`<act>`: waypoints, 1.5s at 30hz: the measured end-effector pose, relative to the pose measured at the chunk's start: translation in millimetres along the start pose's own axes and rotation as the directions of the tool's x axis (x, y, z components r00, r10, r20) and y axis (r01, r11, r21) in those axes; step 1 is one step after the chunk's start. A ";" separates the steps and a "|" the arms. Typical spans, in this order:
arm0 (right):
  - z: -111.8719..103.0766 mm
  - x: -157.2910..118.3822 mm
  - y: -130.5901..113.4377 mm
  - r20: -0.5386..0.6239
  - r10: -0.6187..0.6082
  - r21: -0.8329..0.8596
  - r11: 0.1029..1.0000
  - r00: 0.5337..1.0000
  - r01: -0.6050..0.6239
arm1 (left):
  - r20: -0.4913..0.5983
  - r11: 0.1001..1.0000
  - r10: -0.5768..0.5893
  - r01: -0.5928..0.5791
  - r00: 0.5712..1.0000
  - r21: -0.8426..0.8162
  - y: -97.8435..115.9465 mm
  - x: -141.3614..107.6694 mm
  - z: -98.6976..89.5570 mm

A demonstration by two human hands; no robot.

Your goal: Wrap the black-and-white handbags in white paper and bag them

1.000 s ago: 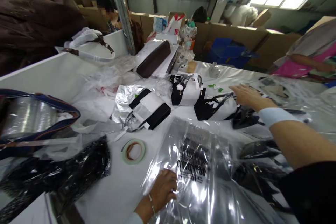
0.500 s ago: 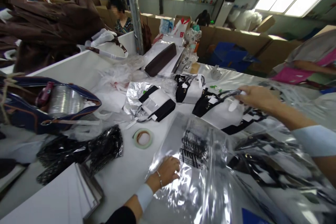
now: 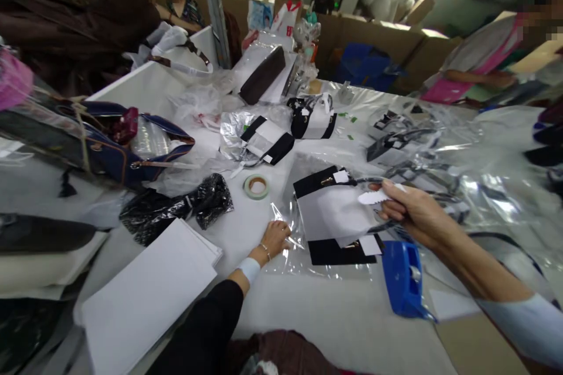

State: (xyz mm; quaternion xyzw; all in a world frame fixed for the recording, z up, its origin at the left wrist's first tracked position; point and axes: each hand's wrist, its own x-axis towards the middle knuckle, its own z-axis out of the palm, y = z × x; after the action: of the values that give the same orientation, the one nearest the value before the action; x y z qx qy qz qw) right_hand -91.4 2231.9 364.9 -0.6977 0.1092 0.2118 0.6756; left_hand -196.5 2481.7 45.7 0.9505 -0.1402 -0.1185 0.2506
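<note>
A black and white handbag (image 3: pixel 329 217) lies on a clear plastic bag (image 3: pixel 281 261) near the middle of the table. My right hand (image 3: pixel 396 208) is closed around the handbag's handles, beside a white tag. My left hand (image 3: pixel 273 238) rests on the left edge of the clear plastic, its fingers slightly bent; whether they pinch the film is too small to tell. A roll of green tape (image 3: pixel 255 187) sits above my left hand. Two more wrapped black and white handbags (image 3: pixel 269 139) (image 3: pixel 314 123) are farther back.
At the left are a stack of white sheets (image 3: pixel 149 299), black plastic (image 3: pixel 176 205) and a navy bag (image 3: pixel 109 155). A blue tape dispenser (image 3: pixel 402 278) stands at the right. More wrapped bags lie at the back right, where a person in pink and grey (image 3: pixel 475 64) works.
My right hand has brought a handbag from the back right onto the clear plastic. The view has shifted, and the blue dispenser now shows fully.
</note>
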 end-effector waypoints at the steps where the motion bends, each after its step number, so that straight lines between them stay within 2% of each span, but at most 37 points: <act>1: 2.9 -12.9 13.0 -0.004 -0.025 -0.004 1.000 1.000 0.025 | 0.010 1.000 0.008 -0.008 1.000 0.005 -1.0 3.2 -3.1; 4: 12.3 -59.4 65.4 -0.045 -0.178 -0.155 0.973 0.983 0.169 | 0.045 0.999 0.034 -0.035 0.998 0.023 -2.9 16.2 -11.0; 6: 23.6 -96.7 115.6 -0.028 -0.317 -0.397 0.874 0.948 0.281 | 0.068 0.998 0.050 -0.052 0.996 0.035 -4.7 25.8 -16.5; 7: 31.2 -115.4 144.6 0.034 -0.404 -0.506 0.782 0.914 0.364 | 0.079 0.998 0.052 -0.055 0.996 0.043 -6.0 30.6 -19.6; 8: 40.0 -132.9 175.0 0.127 -0.502 -0.581 0.661 0.855 0.474 | 0.087 0.997 0.050 -0.054 0.995 0.052 -7.4 35.5 -23.1; 9: 49.6 -148.3 205.5 0.216 -0.591 -0.629 0.524 0.777 0.574 | 0.095 0.997 0.045 -0.051 0.994 0.064 -8.8 40.2 -26.7; 10: 59.6 -161.1 235.0 0.296 -0.647 -0.657 0.396 0.703 0.642 | 0.102 0.996 0.039 -0.047 0.994 0.079 -10.2 44.6 -30.4; 11: 69.4 -171.2 262.3 0.389 -0.652 -0.656 0.300 0.651 0.693 | 0.110 0.995 0.035 -0.046 0.993 0.094 -11.3 48.4 -34.0; 13: 86.6 -183.7 307.3 0.504 -0.599 -0.651 0.210 0.623 0.729 | 0.131 0.991 0.041 -0.057 0.991 0.124 -12.5 53.3 -40.5; 15: 97.9 -189.1 338.2 0.550 -0.529 -0.674 0.176 0.646 0.717 | 0.158 0.985 0.064 -0.088 0.985 0.147 -12.1 53.6 -45.1; 20: 104.6 -188.3 376.8 0.534 -0.298 -0.805 0.106 0.791 0.584 | 0.197 0.972 0.139 -0.172 0.971 0.162 -9.8 39.8 -54.8; 24: 106.2 -172.7 402.1 0.439 -0.155 -0.896 -0.002 0.885 0.444 | 0.116 0.972 0.108 -0.129 0.987 0.196 -19.3 13.7 -84.1; 27: 106.8 -159.9 417.2 0.384 -0.065 -0.922 0.026 0.921 0.386 | -0.023 0.971 0.021 -0.015 1.000 0.238 -39.7 -36.5 -118.0; 29: 104.9 -156.8 420.7 0.362 -0.034 -0.929 0.071 0.931 0.364 | -0.147 0.961 -0.056 0.093 0.988 0.260 -59.0 -89.8 -133.8; 30: 103.1 -157.2 419.8 0.358 -0.027 -0.929 0.094 0.933 0.359 | -0.252 0.949 -0.089 0.159 0.964 0.271 -69.1 -121.0 -137.1; 32: 98.1 -160.0 412.6 0.365 -0.037 -0.917 0.157 0.930 0.366 | -0.391 0.906 -0.165 0.296 0.906 0.304 -86.0 -186.2 -132.9; 34: 92.6 -163.2 398.0 0.392 -0.079 -0.880 0.258 0.916 0.399 | -0.406 0.842 -0.286 0.430 0.868 0.327 -93.5 -244.8 -117.1; 36: 90.2 -164.5 377.2 0.404 -0.159 -0.824 0.365 0.901 0.434 | -0.374 0.788 -0.396 0.520 0.838 0.330 -89.4 -286.3 -96.2; 39: 100.6 -161.8 340.3 0.427 -0.297 -0.709 0.476 0.854 0.520 | -0.321 0.768 -0.454 0.548 0.831 0.331 -68.0 -312.1 -70.0; 41: 121.3 -155.8 319.1 0.463 -0.347 -0.616 0.536 0.815 0.578 | -0.310 0.779 -0.443 0.532 0.841 0.331 -52.0 -313.4 -60.3; 42: 136.2 -151.1 311.5 0.470 -0.341 -0.580 0.576 0.814 0.576 | -0.311 0.786 -0.433 0.523 0.846 0.330 -45.7 -312.3 -57.8; 44: 172.9 -138.2 304.2 0.446 -0.255 -0.534 0.693 0.858 0.484 | -0.316 0.796 -0.416 0.509 0.853 0.328 -38.4 -310.5 -56.2; 45: 193.2 -130.4 304.4 0.407 -0.171 -0.516 0.767 0.897 0.381 | -0.317 0.801 -0.408 0.502 0.856 0.326 -37.4 -310.5 -56.7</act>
State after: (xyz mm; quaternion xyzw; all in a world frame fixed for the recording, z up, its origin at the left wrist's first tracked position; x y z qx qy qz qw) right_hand -369.1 2386.4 150.2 -0.8323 -0.1834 0.2477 0.4607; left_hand -461.7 2639.3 122.7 0.9937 0.1027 -0.0332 0.0309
